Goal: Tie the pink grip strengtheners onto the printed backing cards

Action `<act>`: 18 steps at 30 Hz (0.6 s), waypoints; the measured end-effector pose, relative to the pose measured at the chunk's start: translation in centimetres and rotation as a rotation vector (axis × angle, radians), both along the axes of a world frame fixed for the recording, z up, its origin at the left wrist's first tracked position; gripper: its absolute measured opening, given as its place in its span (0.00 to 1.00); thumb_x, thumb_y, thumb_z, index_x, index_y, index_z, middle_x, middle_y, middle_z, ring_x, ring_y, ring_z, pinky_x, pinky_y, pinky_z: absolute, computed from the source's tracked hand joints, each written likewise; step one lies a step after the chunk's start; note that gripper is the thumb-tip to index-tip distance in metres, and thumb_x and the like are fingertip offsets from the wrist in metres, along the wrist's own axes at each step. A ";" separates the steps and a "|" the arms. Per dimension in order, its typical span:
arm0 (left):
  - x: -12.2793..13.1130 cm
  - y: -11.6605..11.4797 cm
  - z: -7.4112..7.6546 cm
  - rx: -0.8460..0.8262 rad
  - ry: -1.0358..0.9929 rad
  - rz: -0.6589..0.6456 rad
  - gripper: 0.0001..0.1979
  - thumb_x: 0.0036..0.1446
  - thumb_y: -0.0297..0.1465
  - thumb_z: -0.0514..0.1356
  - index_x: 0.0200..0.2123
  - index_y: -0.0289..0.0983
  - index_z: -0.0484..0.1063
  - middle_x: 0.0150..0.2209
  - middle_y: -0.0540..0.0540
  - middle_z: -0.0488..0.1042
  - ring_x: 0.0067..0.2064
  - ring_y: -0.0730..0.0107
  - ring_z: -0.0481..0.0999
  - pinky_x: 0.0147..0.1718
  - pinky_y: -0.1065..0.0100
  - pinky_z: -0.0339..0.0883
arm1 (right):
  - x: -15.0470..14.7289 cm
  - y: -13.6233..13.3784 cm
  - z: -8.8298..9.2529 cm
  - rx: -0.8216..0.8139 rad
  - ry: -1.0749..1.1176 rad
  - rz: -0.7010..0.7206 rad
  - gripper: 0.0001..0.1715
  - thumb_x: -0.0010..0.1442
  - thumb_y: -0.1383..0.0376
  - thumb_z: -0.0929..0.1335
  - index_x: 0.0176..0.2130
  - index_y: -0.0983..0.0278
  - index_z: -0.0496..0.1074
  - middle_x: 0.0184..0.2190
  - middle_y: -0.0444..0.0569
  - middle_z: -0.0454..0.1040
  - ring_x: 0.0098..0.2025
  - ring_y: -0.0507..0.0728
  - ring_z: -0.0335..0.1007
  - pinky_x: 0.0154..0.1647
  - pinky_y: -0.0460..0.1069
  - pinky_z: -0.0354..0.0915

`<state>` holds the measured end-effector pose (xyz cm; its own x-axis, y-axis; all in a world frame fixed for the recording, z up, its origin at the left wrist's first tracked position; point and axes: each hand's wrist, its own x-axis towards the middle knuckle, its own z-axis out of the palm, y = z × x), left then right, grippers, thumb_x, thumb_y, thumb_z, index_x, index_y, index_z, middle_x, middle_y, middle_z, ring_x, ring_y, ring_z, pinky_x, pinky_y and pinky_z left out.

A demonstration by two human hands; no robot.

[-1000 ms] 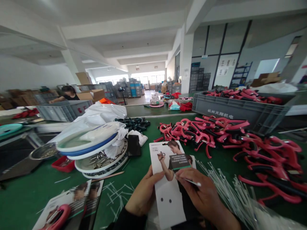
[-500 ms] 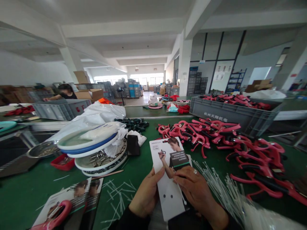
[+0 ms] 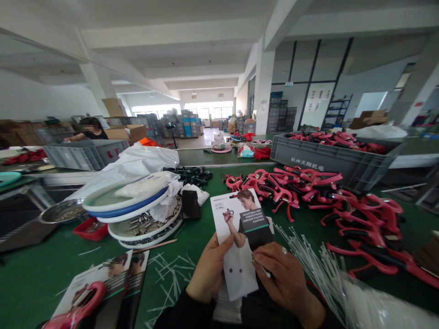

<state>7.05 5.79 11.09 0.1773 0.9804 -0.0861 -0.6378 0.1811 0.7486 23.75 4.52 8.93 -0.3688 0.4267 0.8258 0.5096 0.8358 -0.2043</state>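
Observation:
My left hand [image 3: 209,269] grips the left edge of a printed cardboard packaging card [image 3: 222,224], its thumb across the front. The card is tilted upright before me, with two small round holes low on its face. Against its right side, my right hand [image 3: 286,281] is closed in a pinch around a thin white cable tie [image 3: 267,274], mostly hidden by the fingers. Loose white cable ties [image 3: 308,260] fan out to the right of that hand. Farther right lie many pink-and-black hand grip strengtheners [image 3: 284,185].
At front left are carded grips [image 3: 92,292] and cut tie pieces [image 3: 171,274]. Stacked plates [image 3: 113,214] with metal parts stand behind, beside a red tray [image 3: 89,230]. A grey crate [image 3: 302,157] of grips is at back right. Another person [image 3: 92,130] works at far left.
The card has shifted slightly left and up in the view. My right hand has moved a little lower along its right edge, still pinching the tie.

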 end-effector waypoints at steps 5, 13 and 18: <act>-0.4 0.2 0.1 -0.016 0.028 0.082 0.17 0.44 0.32 0.67 0.38 0.34 0.71 0.32 0.45 0.77 0.32 0.67 0.75 0.36 0.68 0.65 | -0.1 -1.2 0.0 -0.067 0.138 -0.081 0.16 0.52 0.76 0.66 0.39 0.60 0.65 0.31 0.47 0.73 0.32 0.53 0.69 0.31 0.49 0.66; -0.7 0.5 -0.2 -0.042 0.035 0.137 0.22 0.44 0.33 0.67 0.44 0.37 0.70 0.36 0.43 0.79 0.35 0.61 0.77 0.38 0.63 0.66 | -0.6 -1.6 0.5 -0.205 0.072 -0.222 0.05 0.58 0.68 0.64 0.29 0.61 0.65 0.24 0.45 0.68 0.26 0.52 0.66 0.28 0.47 0.62; -0.6 0.6 -0.1 -0.077 -0.012 0.122 0.19 0.44 0.34 0.67 0.40 0.35 0.72 0.35 0.43 0.79 0.36 0.62 0.77 0.39 0.63 0.67 | -1.1 -1.4 -0.1 -0.418 0.094 -0.320 0.20 0.62 0.61 0.59 0.20 0.61 0.61 0.17 0.42 0.61 0.20 0.50 0.60 0.22 0.45 0.56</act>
<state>6.45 6.40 11.02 0.0583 0.9853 -0.1608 -0.6672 0.1583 0.7279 22.67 3.15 8.84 -0.0993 0.8051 0.5848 0.6893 0.4795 -0.5431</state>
